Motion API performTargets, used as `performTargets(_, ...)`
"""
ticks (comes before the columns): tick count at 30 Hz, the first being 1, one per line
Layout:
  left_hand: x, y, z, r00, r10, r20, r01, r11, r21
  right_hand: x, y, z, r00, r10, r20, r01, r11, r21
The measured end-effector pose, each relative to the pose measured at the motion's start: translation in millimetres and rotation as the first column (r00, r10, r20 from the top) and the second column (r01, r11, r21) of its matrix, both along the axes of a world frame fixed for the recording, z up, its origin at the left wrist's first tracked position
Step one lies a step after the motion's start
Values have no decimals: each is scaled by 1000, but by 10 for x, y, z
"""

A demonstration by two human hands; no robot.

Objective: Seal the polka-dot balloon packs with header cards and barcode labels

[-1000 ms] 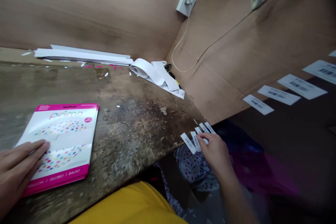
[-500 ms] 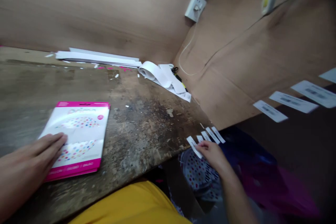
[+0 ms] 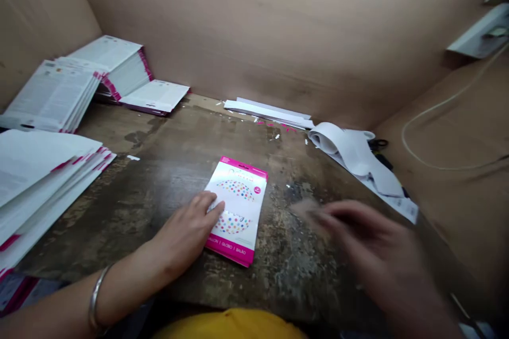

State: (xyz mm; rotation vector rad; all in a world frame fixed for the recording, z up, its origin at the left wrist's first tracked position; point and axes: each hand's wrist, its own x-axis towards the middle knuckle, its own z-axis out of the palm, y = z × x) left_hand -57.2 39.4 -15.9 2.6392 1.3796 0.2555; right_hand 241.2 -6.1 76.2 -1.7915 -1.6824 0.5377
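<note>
A pink and white balloon packet point(image 3: 238, 204) with colored dots lies face up on the worn tabletop, and at least one more packet edge shows beneath it. My left hand point(image 3: 191, 230), a bangle at its wrist, rests flat on the packet's left side with the fingers spread. To the packet's right, my right hand point(image 3: 369, 249) is raised over the table and blurred by motion. Its thumb and fingers pinch a small barcode sticker point(image 3: 306, 213), whose print is smeared out.
Stacks of packets, back side up, fill the left: a near stack point(image 3: 51, 180) and a far stack point(image 3: 115, 58). Paper strips point(image 3: 270, 114) lie along the back wall. A curled label backing roll point(image 3: 345, 148) sits at the back right, scissors point(image 3: 377, 143) beside it.
My right hand has come from the stickers at the table edge toward the packet, carrying one sticker. The view has swung left, bringing the packet stacks into sight. My left hand stays on the packet.
</note>
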Motion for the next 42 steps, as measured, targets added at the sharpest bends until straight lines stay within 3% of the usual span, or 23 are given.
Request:
performTargets(1, -7, -10, -2, 1000, -8, 5, 8, 1000, 0, -278, 220, -73, 980, 190, -67, -195, 978, -79)
performTargets(3, -27, -15, 2, 998, -54, 18, 54, 998, 21, -706, 593, -251, 916, 364, -171, -390, 906, -166)
performTargets(7, -82, -8, 23, 993, -109, 43, 107, 994, 30, -959, 1013, -523, 888, 412, -203, -456, 846, -275)
performTargets(11, -98, -29, 31, 999, -27, 30, 28, 999, -33, -920, 1108, -591, 873, 440, -211, -488, 788, -376)
performTargets(16, -89, -52, -3, 1000, 1, 28, 0, 999, -39, -978, 1114, -653, 880, 452, -145, -468, 775, -424)
performTargets(23, -97, -44, -43, 998, -46, 52, 45, 999, 20, -1026, 1122, -682, 882, 472, 13, -419, 797, -435)
performTargets(28, -122, -12, -46, 980, -196, 38, 188, 969, 163, -1081, 1109, -629, 874, 471, 119, -382, 818, -431)
performTargets(32, -140, 18, -105, 952, -301, -49, 305, 933, 190, -1147, 1099, -587, 870, 456, 185, -344, 832, -435)
performTargets(38, -123, 15, -154, 967, -239, -86, 252, 946, 205, -1158, 1094, -563, 873, 405, 270, -258, 855, -450)
performTargets(42, -115, 23, -140, 970, -234, -62, 242, 953, 180, -994, 1022, -508, 865, 289, 411, -113, 909, -402)
